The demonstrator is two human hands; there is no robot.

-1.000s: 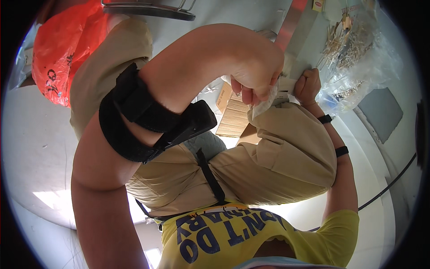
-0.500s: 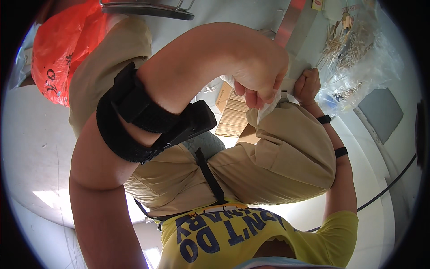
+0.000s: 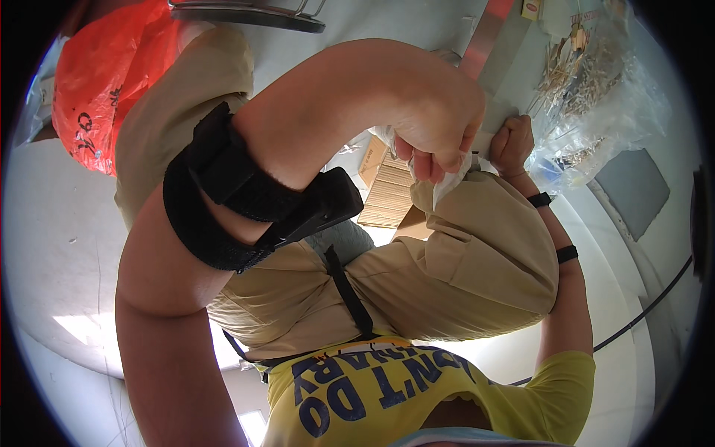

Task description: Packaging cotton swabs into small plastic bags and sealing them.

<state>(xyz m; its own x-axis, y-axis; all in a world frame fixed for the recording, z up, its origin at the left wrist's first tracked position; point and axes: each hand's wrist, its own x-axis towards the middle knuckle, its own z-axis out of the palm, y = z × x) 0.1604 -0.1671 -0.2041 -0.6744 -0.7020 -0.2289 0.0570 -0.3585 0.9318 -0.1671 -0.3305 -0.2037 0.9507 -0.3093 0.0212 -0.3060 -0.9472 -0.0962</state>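
My left hand reaches across above my bent knee, its fingers curled around a crumpled white tissue. A loose corner of the tissue hangs below the fingertips. To its right, my right hand is closed in a fist beside the knee, against a pale flat surface. Whatever the right fingers hold, if anything, is hidden. A long reddish shiny strip runs away from me, just beyond both hands.
A clear plastic bag of thin wooden sticks lies at the far right, near a grey square panel. Cardboard shows between my legs. At the far left sits a red plastic bag; a metal-framed object stands at the top.
My left hand and the tissue have shifted slightly to the right. My right hand stays nearly in place, still closed.
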